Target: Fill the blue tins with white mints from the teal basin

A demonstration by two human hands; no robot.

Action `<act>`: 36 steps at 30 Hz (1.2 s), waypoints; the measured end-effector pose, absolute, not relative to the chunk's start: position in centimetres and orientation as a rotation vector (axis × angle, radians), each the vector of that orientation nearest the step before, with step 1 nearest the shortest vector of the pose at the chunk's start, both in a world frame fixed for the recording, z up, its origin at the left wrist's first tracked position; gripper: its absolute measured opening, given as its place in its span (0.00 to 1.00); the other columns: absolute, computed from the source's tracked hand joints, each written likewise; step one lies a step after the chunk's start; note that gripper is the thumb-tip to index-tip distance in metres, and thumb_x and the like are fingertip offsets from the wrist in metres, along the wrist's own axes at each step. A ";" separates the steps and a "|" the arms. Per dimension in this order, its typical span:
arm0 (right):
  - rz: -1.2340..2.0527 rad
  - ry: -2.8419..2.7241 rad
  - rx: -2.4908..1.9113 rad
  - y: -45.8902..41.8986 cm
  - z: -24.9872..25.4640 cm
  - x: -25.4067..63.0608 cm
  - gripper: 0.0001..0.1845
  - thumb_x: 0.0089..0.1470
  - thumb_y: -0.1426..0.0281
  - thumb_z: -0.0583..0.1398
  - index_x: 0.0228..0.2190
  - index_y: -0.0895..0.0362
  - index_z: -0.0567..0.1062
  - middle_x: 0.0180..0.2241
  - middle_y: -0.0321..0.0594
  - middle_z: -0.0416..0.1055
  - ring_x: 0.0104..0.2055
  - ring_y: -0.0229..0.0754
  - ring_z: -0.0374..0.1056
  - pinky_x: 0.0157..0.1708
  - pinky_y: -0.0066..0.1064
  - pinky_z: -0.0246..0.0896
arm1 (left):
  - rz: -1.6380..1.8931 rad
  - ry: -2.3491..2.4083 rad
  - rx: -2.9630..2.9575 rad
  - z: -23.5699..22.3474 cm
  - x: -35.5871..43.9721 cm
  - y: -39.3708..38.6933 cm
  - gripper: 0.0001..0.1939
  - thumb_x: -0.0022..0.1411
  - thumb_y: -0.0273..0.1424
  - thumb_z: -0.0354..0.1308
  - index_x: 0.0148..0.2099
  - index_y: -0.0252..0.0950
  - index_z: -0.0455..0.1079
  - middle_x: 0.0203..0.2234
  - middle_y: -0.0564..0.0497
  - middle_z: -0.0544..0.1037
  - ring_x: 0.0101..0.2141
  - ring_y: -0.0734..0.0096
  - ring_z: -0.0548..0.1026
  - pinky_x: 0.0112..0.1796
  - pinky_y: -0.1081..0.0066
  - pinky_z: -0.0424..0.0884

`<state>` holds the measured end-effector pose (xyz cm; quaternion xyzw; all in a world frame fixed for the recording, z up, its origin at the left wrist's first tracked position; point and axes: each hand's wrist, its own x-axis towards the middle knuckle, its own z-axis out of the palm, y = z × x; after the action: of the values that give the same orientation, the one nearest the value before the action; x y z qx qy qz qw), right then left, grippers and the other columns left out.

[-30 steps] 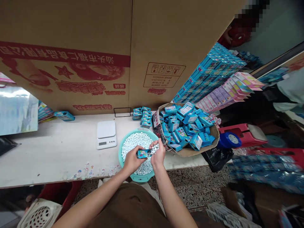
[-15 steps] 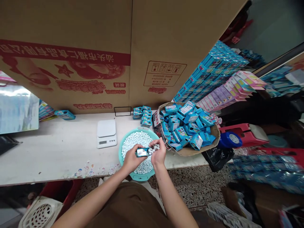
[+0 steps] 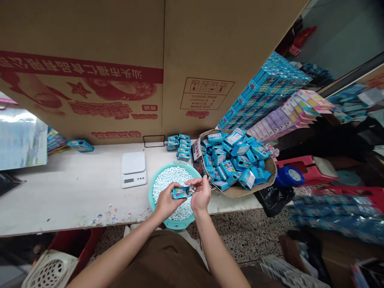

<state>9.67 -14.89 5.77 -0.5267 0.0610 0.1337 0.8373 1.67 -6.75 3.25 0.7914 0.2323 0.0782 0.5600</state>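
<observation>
My left hand (image 3: pixel 164 203) grips a small blue candy box (image 3: pixel 180 193) lying sideways, its open end toward the right. My right hand (image 3: pixel 200 195) is cupped and closed at that open end, with a few small white candies showing in its fingers. Both hands hover over a teal basin (image 3: pixel 153 185) filled with small white candies (image 3: pixel 171 180) at the table's front edge.
A white digital scale (image 3: pixel 133 169) sits left of the basin on the white table (image 3: pixel 69 192). Filled blue boxes (image 3: pixel 181 145) are stacked behind it. A cardboard tray (image 3: pixel 240 191) of loose blue boxes lies to the right. Large cartons (image 3: pixel 120 68) wall the back.
The candies visible in my right hand have lessened and the fingers have closed in on the box's open end. The box has tilted slightly; both hands stay over the basin.
</observation>
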 end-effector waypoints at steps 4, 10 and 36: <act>0.243 0.112 -1.101 -14.9 6.0 9.7 0.25 0.54 0.53 0.52 0.16 0.57 0.69 0.16 0.35 0.67 0.23 0.38 0.66 0.28 0.33 0.62 | 0.244 0.437 2.033 3.7 1.8 -6.4 0.17 0.48 0.29 0.64 0.42 0.41 0.69 0.39 0.51 0.77 0.43 0.61 0.73 0.46 0.62 0.66; 0.293 0.122 -1.091 -14.9 6.1 9.7 0.24 0.54 0.54 0.53 0.17 0.57 0.69 0.17 0.35 0.66 0.20 0.36 0.64 0.23 0.30 0.58 | 0.242 0.460 2.037 4.2 1.8 -6.2 0.17 0.47 0.29 0.65 0.42 0.41 0.69 0.39 0.52 0.78 0.42 0.61 0.74 0.43 0.63 0.68; 0.212 -0.099 -1.160 -15.3 5.6 8.8 0.22 0.57 0.54 0.47 0.33 0.56 0.71 0.35 0.40 0.69 0.40 0.42 0.67 0.44 0.41 0.62 | 0.241 0.429 1.720 2.1 1.9 -7.0 0.16 0.48 0.30 0.64 0.40 0.38 0.65 0.39 0.50 0.77 0.42 0.64 0.74 0.43 0.66 0.69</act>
<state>8.81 -15.30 5.55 -0.5466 -0.0466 0.1001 0.8301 1.89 -7.03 2.06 0.7498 0.1872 0.1049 0.6259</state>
